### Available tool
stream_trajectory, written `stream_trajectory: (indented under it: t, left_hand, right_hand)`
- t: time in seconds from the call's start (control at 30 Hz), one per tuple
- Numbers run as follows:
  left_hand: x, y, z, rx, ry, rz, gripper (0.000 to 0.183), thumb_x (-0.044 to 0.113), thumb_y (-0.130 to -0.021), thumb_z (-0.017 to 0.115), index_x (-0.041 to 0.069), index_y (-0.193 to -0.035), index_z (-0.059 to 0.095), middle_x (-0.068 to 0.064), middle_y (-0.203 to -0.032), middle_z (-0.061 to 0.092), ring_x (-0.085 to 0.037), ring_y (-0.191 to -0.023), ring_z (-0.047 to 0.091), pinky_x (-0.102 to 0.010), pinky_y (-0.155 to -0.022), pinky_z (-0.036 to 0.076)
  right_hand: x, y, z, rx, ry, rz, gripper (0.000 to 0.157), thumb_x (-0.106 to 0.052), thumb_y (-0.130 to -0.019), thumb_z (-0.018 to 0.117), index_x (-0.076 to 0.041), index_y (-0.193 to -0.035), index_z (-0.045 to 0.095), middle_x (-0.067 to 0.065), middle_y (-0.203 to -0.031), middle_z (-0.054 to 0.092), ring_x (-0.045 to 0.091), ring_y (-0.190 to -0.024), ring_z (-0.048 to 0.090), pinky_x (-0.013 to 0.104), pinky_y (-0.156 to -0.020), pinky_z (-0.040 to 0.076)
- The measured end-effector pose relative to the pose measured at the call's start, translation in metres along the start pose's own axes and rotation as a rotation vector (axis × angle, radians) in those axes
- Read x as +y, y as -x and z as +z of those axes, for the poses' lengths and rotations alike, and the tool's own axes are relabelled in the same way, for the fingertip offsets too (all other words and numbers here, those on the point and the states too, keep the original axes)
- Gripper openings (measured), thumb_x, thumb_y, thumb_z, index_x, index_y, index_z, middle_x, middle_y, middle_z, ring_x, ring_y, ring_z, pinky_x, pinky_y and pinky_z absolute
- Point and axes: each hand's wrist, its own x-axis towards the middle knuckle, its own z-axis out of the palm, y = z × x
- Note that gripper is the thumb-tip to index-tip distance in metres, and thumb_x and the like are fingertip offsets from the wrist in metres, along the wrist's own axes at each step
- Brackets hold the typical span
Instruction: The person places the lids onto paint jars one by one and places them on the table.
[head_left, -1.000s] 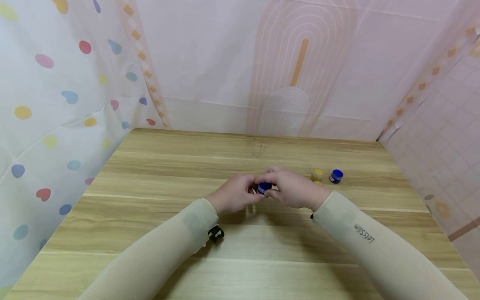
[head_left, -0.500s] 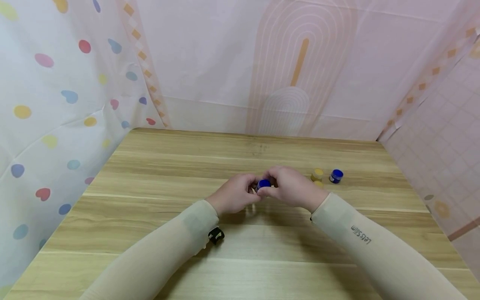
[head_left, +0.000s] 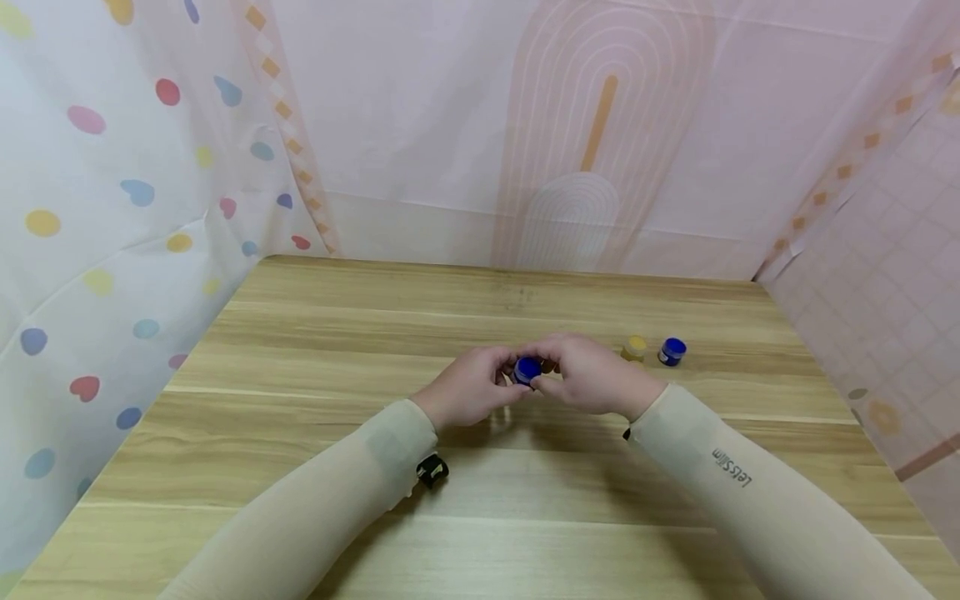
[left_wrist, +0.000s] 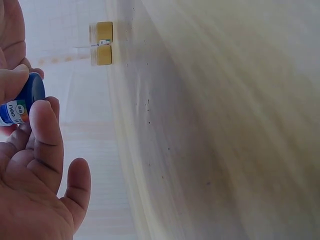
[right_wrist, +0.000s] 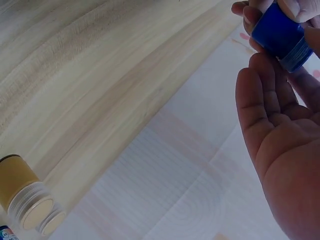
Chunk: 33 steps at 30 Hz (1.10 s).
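Note:
Both hands hold a small blue jar (head_left: 527,371) with a clear rim over the middle of the table. My left hand (head_left: 467,387) grips it from the left side, thumb in front. From the right, my right hand (head_left: 596,375) pinches near the top, its thumb at the near edge and its fingers round the far side. A printed label (left_wrist: 19,111) shows on the jar in the left wrist view, with left fingertips against its base. In the right wrist view, the right palm (right_wrist: 295,145) faces the jar and the left fingers hold its blue body.
Right of the hands, a yellow jar (head_left: 635,347) stands before a second one mostly hidden by the right hand. Another blue jar (head_left: 672,352) is beside them. The wooden table (head_left: 337,333) ends at a patterned cloth wall (head_left: 420,167).
The right fingers have come off the lid's top, then moved back round its rim. The left hand has stayed in place on the jar.

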Motion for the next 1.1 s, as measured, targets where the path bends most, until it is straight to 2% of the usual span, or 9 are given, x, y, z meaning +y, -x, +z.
stream_trajectory:
  t: [0.17,0.27,0.4,0.5,0.67,0.77,0.97,1.1]
  left_hand:
    - [-0.0002,-0.0004,0.0011,0.001,0.016,0.0,0.022,0.028,-0.099,0.073,0.014,-0.116,0.07,0.002,-0.09,0.068,-0.014,-0.075,0.06,-0.03,-0.067,0.052]
    - [-0.0001,0.0006,0.0017,0.004,0.012,0.004,0.024,0.035,-0.1,0.073,0.016,-0.115,0.071,0.002,-0.092,0.067,-0.014,-0.078,0.06,-0.032,-0.071,0.052]
    - [-0.0009,0.0016,0.0021,0.011,-0.002,0.02,0.027,0.041,-0.1,0.073,0.019,-0.116,0.07,0.004,-0.096,0.068,-0.014,-0.084,0.061,-0.033,-0.076,0.053]
    - [-0.0015,0.0016,0.0018,0.015,-0.009,0.023,0.024,0.035,-0.099,0.074,0.016,-0.115,0.07,0.003,-0.094,0.068,-0.014,-0.081,0.061,-0.032,-0.073,0.053]
    - [-0.0011,0.0018,0.0004,0.016,-0.005,0.018,0.023,0.027,-0.098,0.075,0.014,-0.117,0.069,0.002,-0.09,0.067,-0.014,-0.078,0.06,-0.03,-0.068,0.052]
    - [-0.001,0.0014,0.0003,0.014,0.005,0.012,0.026,0.028,-0.098,0.075,0.014,-0.119,0.07,0.002,-0.09,0.067,-0.013,-0.077,0.06,-0.029,-0.067,0.052]
    - [0.0003,0.0012,0.0004,0.006,0.036,-0.001,0.028,0.031,-0.098,0.074,0.013,-0.12,0.07,0.002,-0.089,0.068,-0.013,-0.074,0.06,-0.028,-0.064,0.051]
    - [0.0006,0.0017,0.0006,0.008,0.036,0.005,0.028,0.032,-0.098,0.074,0.013,-0.12,0.07,0.002,-0.091,0.068,-0.014,-0.076,0.061,-0.029,-0.066,0.052]
  right_hand:
    - [-0.0012,-0.0021,0.0036,0.051,-0.004,0.037,0.024,-0.026,-0.099,0.075,-0.01,-0.116,0.073,-0.001,-0.099,0.073,0.011,-0.089,0.066,0.032,-0.081,0.056]
    - [0.0003,-0.0023,0.0052,0.08,-0.021,0.058,0.025,-0.032,-0.096,0.079,-0.011,-0.107,0.072,-0.004,-0.088,0.069,0.01,-0.078,0.061,0.029,-0.072,0.051]
    - [0.0035,-0.0019,0.0055,0.092,-0.023,0.029,0.039,-0.034,-0.094,0.081,-0.01,-0.123,0.072,-0.002,-0.099,0.074,0.013,-0.089,0.066,0.032,-0.079,0.055]
    - [0.0055,-0.0008,0.0047,0.081,-0.015,-0.027,0.044,-0.025,-0.095,0.079,-0.012,-0.136,0.068,-0.001,-0.113,0.075,0.015,-0.097,0.068,0.034,-0.084,0.056]
    - [0.0045,0.0011,0.0025,0.053,-0.025,-0.053,0.042,-0.013,-0.098,0.07,-0.015,-0.14,0.067,0.001,-0.124,0.074,0.015,-0.105,0.068,0.038,-0.093,0.058]
    - [0.0032,0.001,0.0024,0.046,-0.029,-0.03,0.04,-0.015,-0.1,0.069,-0.014,-0.14,0.067,0.002,-0.122,0.074,0.014,-0.106,0.069,0.039,-0.095,0.059]
    - [0.0009,-0.0004,0.0032,0.039,-0.078,0.055,0.033,-0.023,-0.1,0.074,-0.008,-0.129,0.069,0.0,-0.107,0.075,0.012,-0.097,0.07,0.035,-0.089,0.059]
    - [0.0001,-0.0006,0.0031,0.05,-0.079,0.064,0.038,-0.024,-0.098,0.077,-0.007,-0.131,0.068,-0.001,-0.104,0.075,0.011,-0.095,0.07,0.035,-0.088,0.059]
